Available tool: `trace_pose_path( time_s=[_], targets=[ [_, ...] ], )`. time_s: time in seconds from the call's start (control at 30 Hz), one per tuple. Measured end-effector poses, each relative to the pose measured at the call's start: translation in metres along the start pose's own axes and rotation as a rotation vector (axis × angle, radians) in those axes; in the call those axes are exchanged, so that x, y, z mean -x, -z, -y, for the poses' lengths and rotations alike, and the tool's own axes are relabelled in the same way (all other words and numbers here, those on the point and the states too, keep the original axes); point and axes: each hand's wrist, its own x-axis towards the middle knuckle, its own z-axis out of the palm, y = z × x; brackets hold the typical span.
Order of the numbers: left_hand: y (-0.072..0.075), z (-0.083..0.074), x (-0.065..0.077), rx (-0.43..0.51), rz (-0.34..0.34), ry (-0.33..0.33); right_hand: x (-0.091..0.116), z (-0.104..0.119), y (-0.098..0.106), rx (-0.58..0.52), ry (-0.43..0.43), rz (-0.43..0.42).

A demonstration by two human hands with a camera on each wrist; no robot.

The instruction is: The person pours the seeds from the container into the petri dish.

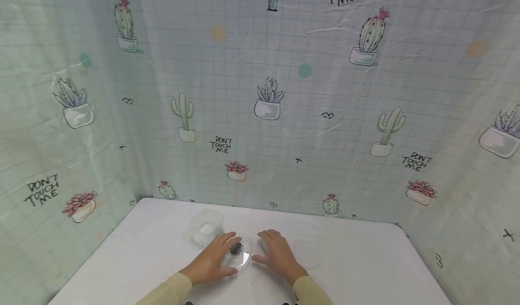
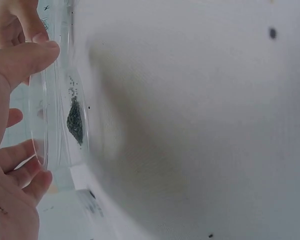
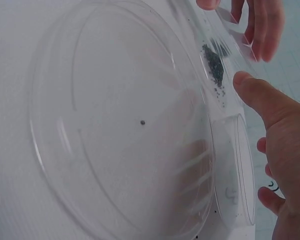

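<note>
A clear petri dish [image 1: 243, 256] lies on the white table with a small heap of dark granules [image 2: 75, 121] inside. My left hand [image 1: 210, 261] holds it across its rim. In the left wrist view the thumb [image 2: 42, 54] rests at one side of the clear upper edge, the fingertips [image 2: 38, 184] at the opposite side. On the dish's right is my right hand [image 1: 278, 253], its fingers spread and relaxed, with nothing in them. In the right wrist view its thumb [image 3: 250, 86] points toward the dish, close to the edge.
Another clear round dish [image 1: 307, 254] lies right of my right hand. Nearer, a further clear dish [image 3: 120, 165] has a dark speck in it. Behind my left hand sits a crumpled translucent plastic bag [image 1: 207, 226]. Cactus-print curtains [image 1: 268, 138] surround the table.
</note>
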Motion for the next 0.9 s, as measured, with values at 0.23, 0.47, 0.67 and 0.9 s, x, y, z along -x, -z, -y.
trace_pose_path(
  time_s=[0.23,0.47,0.67,0.9],
  targets=[
    [-0.004,0.001,-0.006,-0.025,0.025,0.038,0.003,-0.005,0.004,-0.010,-0.033,0.001],
    [-0.006,-0.001,-0.010,-0.036,0.030,0.055,0.006,-0.012,0.005,-0.031,-0.050,-0.001],
    [-0.009,-0.001,-0.014,-0.044,0.044,0.067,0.008,-0.015,0.006,-0.049,-0.087,0.009],
    [-0.012,0.001,-0.017,-0.036,0.045,0.084,0.011,-0.016,0.008,-0.079,-0.151,0.027]
  ],
)
